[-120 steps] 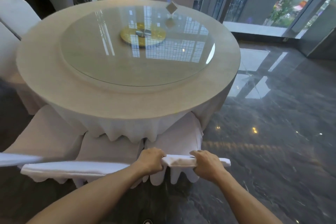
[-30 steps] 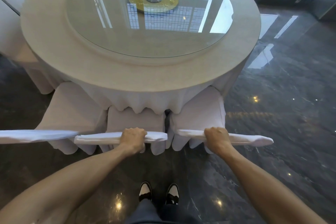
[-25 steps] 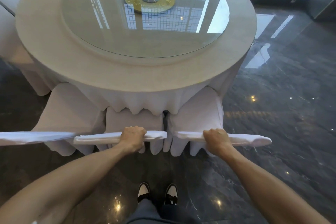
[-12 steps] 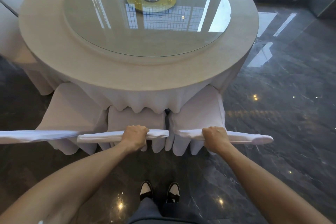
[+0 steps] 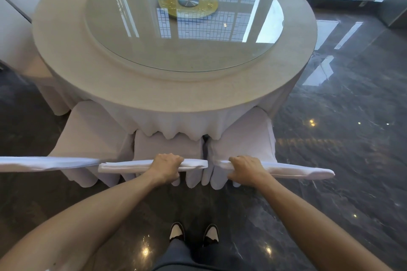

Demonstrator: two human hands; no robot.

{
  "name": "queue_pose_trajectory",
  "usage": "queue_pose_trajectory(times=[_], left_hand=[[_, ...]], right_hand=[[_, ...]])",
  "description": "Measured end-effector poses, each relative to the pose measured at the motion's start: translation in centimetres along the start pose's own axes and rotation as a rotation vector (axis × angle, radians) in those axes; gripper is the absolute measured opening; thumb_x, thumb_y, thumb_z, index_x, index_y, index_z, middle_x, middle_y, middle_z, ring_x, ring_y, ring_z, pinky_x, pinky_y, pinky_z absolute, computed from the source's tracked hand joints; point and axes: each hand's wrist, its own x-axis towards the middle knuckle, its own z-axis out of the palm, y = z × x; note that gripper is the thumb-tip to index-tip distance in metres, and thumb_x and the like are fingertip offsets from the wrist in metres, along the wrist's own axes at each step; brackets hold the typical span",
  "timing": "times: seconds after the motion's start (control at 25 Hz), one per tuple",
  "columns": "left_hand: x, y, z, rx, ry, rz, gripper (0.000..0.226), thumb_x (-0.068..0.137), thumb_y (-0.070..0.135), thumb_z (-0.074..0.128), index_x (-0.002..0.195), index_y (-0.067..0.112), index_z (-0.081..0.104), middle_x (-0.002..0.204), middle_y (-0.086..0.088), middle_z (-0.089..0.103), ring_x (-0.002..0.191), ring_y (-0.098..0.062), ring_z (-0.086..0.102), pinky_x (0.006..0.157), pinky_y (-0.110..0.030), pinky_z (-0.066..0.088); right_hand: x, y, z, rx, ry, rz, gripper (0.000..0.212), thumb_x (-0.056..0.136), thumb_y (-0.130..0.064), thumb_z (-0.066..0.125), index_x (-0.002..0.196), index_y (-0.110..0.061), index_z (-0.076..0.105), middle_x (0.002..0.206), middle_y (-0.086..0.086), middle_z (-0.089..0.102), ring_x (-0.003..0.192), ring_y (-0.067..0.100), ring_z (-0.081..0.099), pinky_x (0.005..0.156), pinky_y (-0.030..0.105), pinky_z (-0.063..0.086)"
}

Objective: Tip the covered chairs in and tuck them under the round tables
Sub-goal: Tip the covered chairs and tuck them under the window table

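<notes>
White fabric is covering three chairs standing side by side at the near edge of the round cloth-draped worktop: the left white-covered chair, the middle white-covered chair and the right white-covered chair. All three seats are sitting partly beneath the hanging white tablecloth skirt. The three backrest tops are lying in a near-straight line in front of the person.

The left hand is gripping the top edge of the middle chair's backrest, fingers curled over it. The right hand is gripping the top edge of the right chair's backrest in the same manner, fingers wrapped around the padded rim. The left chair's backrest is standing untouched, just beside the middle one.

One circular glass turntable is resting on the worktop, with one gold disc at its centre. Two more white-covered chairs are showing at the far left. Two black-and-white shoes are standing on the dark polished stone floor.
</notes>
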Motion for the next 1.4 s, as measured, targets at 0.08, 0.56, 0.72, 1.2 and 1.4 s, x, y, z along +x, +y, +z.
queue_pose_trajectory(times=[0.08,0.56,0.72,1.2,1.4], left_hand=[[-0.9,-1.1,-0.3,-0.053,0.015,0.041,0.031,0.084,0.024,0.060,0.115,0.028,0.063,0.099,0.002,0.068,0.085,-0.016,0.059,0.073,-0.030,0.044],[-6.6,-17.6,-3.8,-0.195,0.024,0.263,0.035,0.084,0.054,0.064,0.103,0.027,0.073,0.082,0.016,0.069,0.073,-0.002,0.059,0.064,-0.025,0.047],[-9.5,-26.5,-4.2,-0.216,0.122,0.118,0.047,0.084,0.052,0.066,0.124,0.027,0.067,0.107,0.008,0.074,0.096,-0.013,0.068,0.082,-0.032,0.054],[-15.3,-40.9,-1.1,-0.144,-0.015,-0.254,0.099,0.059,0.081,0.061,0.143,0.030,0.044,0.127,0.002,0.062,0.117,-0.024,0.056,0.097,-0.042,0.042],[-16.6,-46.2,0.2,-0.039,-0.179,-0.215,0.050,0.065,0.048,0.068,0.110,0.030,0.058,0.110,0.004,0.065,0.097,-0.021,0.060,0.079,-0.035,0.046]], right_hand=[[1.2,-2.6,-0.6,0.062,0.009,-0.041,0.041,0.083,-0.047,0.061,0.113,-0.020,0.056,0.103,0.002,0.066,0.086,0.024,0.061,0.077,0.041,0.054],[7.2,-23.1,-5.0,0.128,0.131,-0.134,0.024,0.092,-0.033,0.059,0.108,-0.016,0.057,0.100,0.004,0.062,0.084,0.021,0.060,0.078,0.042,0.055],[8.2,-29.9,-5.4,0.209,0.168,-0.075,0.039,0.091,-0.033,0.059,0.125,-0.014,0.055,0.117,0.009,0.065,0.102,0.029,0.061,0.087,0.046,0.052],[11.7,-45.0,-4.6,0.372,0.184,-0.145,0.067,0.088,-0.028,0.065,0.145,-0.017,0.031,0.142,0.009,0.046,0.125,0.027,0.048,0.100,0.043,0.045],[12.9,-50.9,-2.2,0.345,0.053,-0.141,0.076,0.086,-0.029,0.070,0.148,-0.018,0.027,0.146,0.008,0.043,0.126,0.027,0.047,0.101,0.044,0.045]])
